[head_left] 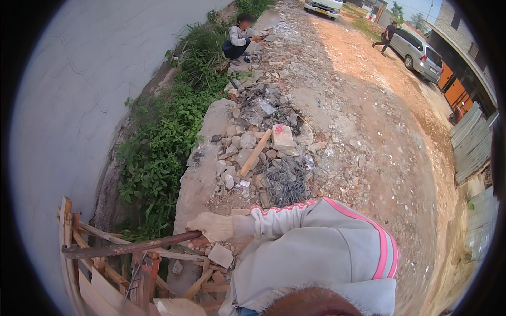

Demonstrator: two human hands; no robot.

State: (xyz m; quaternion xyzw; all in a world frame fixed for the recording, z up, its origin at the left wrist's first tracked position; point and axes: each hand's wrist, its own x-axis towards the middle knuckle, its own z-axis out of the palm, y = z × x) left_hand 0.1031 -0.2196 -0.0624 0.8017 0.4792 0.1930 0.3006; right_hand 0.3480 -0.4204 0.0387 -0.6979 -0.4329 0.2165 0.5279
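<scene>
My right hand (pixel 209 227), in a beige knitted glove at the end of a grey sleeve with pink stripes, is closed on one end of a dark brown wooden stick (pixel 134 245). The stick runs leftward over a jumble of broken boards and timber pieces (pixel 95 253) at the lower left. Below the glove are a pale broken tile (pixel 220 255) and smaller wood scraps. My left hand is not visible.
Rubble with a loose plank (pixel 255 152) and tangled wire (pixel 284 181) lines the path. Plants (pixel 147 147) grow along a grey wall (pixel 63 121). A crouching person (pixel 236 42) handles something ahead. Another person (pixel 387 37) walks by a silver car (pixel 421 58); corrugated sheets (pixel 469 142) stand right.
</scene>
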